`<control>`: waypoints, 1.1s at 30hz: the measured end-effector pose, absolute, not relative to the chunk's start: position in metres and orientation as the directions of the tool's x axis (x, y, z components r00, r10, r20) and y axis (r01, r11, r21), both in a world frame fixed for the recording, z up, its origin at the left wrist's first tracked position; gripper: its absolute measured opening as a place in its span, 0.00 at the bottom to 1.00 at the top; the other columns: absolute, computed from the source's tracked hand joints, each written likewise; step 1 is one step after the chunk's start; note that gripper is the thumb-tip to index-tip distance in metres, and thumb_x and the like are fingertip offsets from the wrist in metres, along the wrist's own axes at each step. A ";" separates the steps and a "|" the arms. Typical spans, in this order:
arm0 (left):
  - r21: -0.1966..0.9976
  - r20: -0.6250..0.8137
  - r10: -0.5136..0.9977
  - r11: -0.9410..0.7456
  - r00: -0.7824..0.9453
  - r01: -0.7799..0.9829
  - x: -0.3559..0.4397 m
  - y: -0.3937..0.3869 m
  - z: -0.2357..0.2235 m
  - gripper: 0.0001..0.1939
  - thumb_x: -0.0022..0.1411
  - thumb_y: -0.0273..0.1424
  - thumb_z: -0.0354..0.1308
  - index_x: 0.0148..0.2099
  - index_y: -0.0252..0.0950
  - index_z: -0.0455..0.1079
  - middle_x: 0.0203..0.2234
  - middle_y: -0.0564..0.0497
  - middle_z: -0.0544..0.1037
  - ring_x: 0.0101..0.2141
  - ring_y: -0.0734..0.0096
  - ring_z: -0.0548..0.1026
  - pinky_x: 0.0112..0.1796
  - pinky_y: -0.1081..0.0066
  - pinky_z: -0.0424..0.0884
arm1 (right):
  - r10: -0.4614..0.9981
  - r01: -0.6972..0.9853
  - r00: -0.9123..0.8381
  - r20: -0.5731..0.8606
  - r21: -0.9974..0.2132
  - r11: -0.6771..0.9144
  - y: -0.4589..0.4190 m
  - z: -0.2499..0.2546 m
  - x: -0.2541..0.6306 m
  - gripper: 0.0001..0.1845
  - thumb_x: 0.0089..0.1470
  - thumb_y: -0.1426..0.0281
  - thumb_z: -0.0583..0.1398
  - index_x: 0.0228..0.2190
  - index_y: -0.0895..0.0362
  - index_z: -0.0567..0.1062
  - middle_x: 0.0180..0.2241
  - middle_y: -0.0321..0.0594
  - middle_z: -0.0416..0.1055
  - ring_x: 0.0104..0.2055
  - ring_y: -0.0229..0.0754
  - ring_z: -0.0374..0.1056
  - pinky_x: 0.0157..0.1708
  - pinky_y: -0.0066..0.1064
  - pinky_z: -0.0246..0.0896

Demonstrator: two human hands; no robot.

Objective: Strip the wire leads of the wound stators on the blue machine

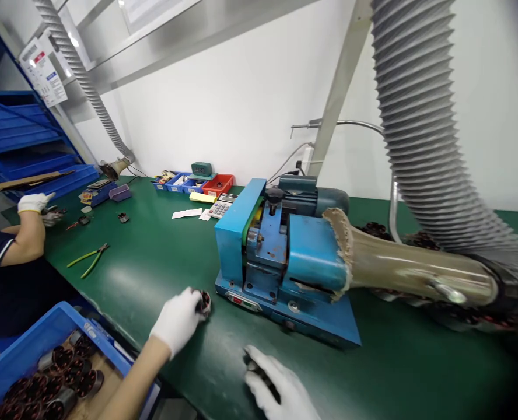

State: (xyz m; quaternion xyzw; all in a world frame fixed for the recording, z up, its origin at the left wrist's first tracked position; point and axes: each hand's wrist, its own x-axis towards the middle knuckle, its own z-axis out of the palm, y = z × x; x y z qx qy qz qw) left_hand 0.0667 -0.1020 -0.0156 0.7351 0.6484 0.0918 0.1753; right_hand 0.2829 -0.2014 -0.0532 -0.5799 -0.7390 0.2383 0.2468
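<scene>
Green workbench (pixel 154 274), bearing blue motor-driven machine (pixel 280 256) with ribbed extraction hose (pixel 420 134). Left hand (pixel 178 321), white-gloved, fingers closed around small wound stator (pixel 205 301) resting on bench just beside machine's front-left corner. Right hand (pixel 280 388), gloved, fingers curled over a dark object, grip unclear.

A green bench (pixel 163 274) carries everything. Right of centre sits a blue machine (pixel 280 262), with a duct nozzle (pixel 412 268) lying along the mat to its right. Just behind the machine lie a calculator (pixel 222 205), paper slips (pixel 188 213) and a yellow block (pixel 202 198). Along the far edge stand blue and red bins (pixel 198 184). Far left lie green-handled pliers (pixel 88 259), a small dark part (pixel 123 217) and a purple box (pixel 119 192). A blue crate (pixel 44 338) of wound parts sits at the near left corner.
</scene>
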 end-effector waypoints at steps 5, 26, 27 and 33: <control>0.860 -0.223 0.937 0.058 0.270 0.507 0.075 -0.185 -0.033 0.34 0.49 0.17 0.53 0.58 0.41 0.54 0.39 0.50 0.74 0.39 0.67 0.73 0.41 0.70 0.67 | 0.921 0.828 -0.375 0.109 -0.408 0.386 -0.199 -0.044 0.242 0.24 0.49 0.70 0.59 0.49 0.49 0.66 0.30 0.37 0.75 0.27 0.44 0.71 0.23 0.28 0.60; 0.986 -0.163 0.951 0.163 0.263 0.021 0.163 -0.222 -0.007 0.28 0.44 0.26 0.63 0.50 0.39 0.63 0.43 0.47 0.73 0.43 0.60 0.73 0.46 0.66 0.69 | 0.981 0.024 0.181 -0.068 -0.997 -0.073 -0.237 -0.013 0.299 0.19 0.52 0.55 0.54 0.40 0.55 0.70 0.26 0.39 0.73 0.26 0.42 0.69 0.25 0.30 0.63; 0.990 -0.138 0.955 0.141 0.263 0.009 0.169 -0.224 -0.004 0.27 0.44 0.27 0.63 0.49 0.39 0.63 0.42 0.47 0.73 0.42 0.60 0.73 0.45 0.65 0.69 | 0.975 -0.099 0.185 -0.124 -0.989 -0.107 -0.236 -0.016 0.303 0.23 0.51 0.52 0.53 0.38 0.57 0.71 0.25 0.41 0.72 0.25 0.43 0.69 0.23 0.31 0.64; 0.991 0.130 0.946 -0.114 0.296 -0.069 0.185 -0.231 -0.001 0.25 0.45 0.32 0.64 0.47 0.42 0.64 0.48 0.47 0.65 0.51 0.58 0.65 0.50 0.64 0.63 | 0.968 -0.170 0.246 0.038 -0.982 0.082 -0.231 0.009 0.309 0.12 0.42 0.60 0.63 0.23 0.57 0.78 0.27 0.41 0.73 0.31 0.44 0.70 0.32 0.31 0.65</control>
